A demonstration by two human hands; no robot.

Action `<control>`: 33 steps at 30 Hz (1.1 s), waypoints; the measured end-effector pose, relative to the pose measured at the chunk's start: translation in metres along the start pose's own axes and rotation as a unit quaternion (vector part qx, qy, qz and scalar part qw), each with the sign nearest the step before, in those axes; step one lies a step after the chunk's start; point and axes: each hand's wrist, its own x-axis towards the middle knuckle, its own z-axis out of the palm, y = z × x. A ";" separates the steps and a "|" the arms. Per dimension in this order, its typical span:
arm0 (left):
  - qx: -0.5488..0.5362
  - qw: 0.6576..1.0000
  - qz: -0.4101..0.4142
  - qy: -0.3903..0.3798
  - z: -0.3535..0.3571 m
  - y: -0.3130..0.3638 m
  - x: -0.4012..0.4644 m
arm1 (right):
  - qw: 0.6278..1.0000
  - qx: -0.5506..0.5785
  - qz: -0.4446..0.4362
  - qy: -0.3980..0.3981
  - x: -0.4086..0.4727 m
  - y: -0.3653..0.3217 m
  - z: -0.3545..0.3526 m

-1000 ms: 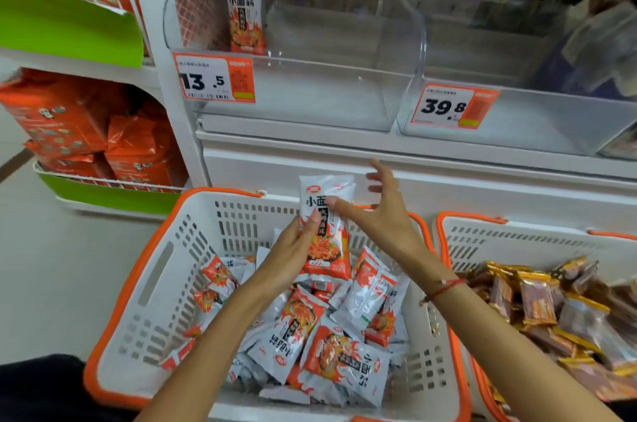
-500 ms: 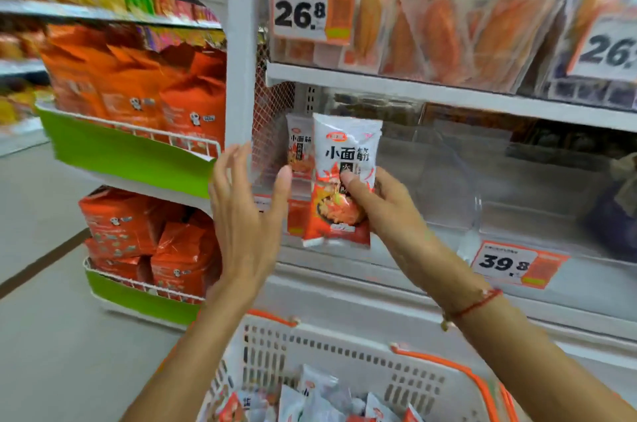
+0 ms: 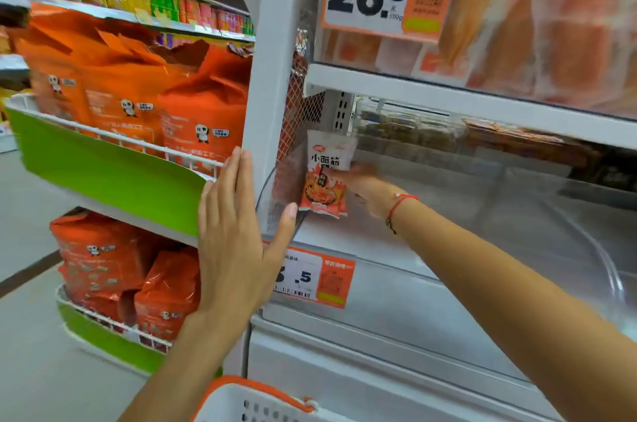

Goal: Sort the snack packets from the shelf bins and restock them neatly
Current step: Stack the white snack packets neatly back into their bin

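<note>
The shelf unit fills the right half of the frame, and its clear bin [image 3: 482, 249] runs from centre to right edge, mostly bare inside as far as I can see through the plastic. Its left end wall curves up just right of the white post [image 3: 265, 76]. A price tag [image 3: 315, 278] hangs on the bin's front lip, lower centre.

My right hand [image 3: 362, 185] is inside the bin, reached in over the front lip, pinching a packet [image 3: 325, 176] by its right edge. The packet stands upright, long axis vertical, printed face toward me, at the far left end of the bin, close against the end wall. I cannot tell whether there is a second packet behind it, or whether its bottom edge rests on the bin floor.

My left hand [image 3: 238, 232] is outside the bin, flat and released, fingers straight up along the post, thumb spread toward the bin's curved corner. It grasps nothing.

What matters for the next move, I judge: the packet lies up and right of my left hand, with the bin wall between them, so only my right hand can set it. It needs to go down and leftward, kept vertical, then be let go.

A basket [image 3: 255, 401] rim shows at bottom centre.
</note>
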 end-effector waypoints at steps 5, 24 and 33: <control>-0.001 1.000 -0.016 0.006 0.004 0.004 -0.001 | 1.000 0.000 -0.005 0.014 0.010 0.012 0.001; 0.024 1.000 -0.016 -0.011 -0.006 0.008 0.000 | 0.989 -0.133 -0.048 -0.031 -0.054 0.001 -0.040; -0.112 0.993 0.008 0.038 -0.052 0.100 -0.060 | 0.876 -0.316 -0.360 0.061 -0.245 0.088 -0.123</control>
